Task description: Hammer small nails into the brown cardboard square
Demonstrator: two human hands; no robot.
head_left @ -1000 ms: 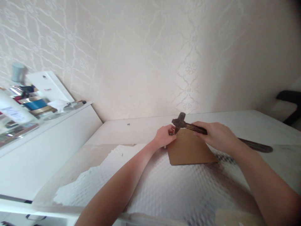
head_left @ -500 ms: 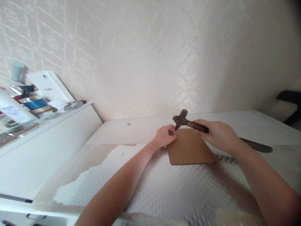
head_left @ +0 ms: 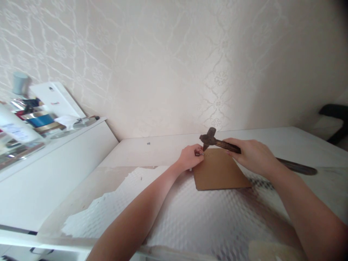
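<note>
My right hand (head_left: pixel 251 156) is closed round the wooden handle of a hammer (head_left: pixel 208 138), whose dark metal head hangs just above the far left corner of a brown board (head_left: pixel 221 172). At that corner my left hand (head_left: pixel 191 157) is pinched on a small, thin metal piece that looks like a nail; the fingers hide most of it. A row of small dark dots, holes or nail heads, runs along the board's far edge beside the fingertips. The board lies flat on a white textured sheet (head_left: pixel 217 214).
Beneath the sheet is a white table (head_left: pixel 168 146) against a patterned wall. A tiny dark object (head_left: pixel 148 143) sits near its back edge. At left, a white cabinet (head_left: pixel 67 159) carries a white box (head_left: pixel 56 99), a blue tape roll (head_left: pixel 40 120) and clutter. A black chair part (head_left: pixel 335 111) shows at right.
The hammer's head has shifted very slightly, and the far end of its handle sits a touch higher. Both hands keep their grips and places.
</note>
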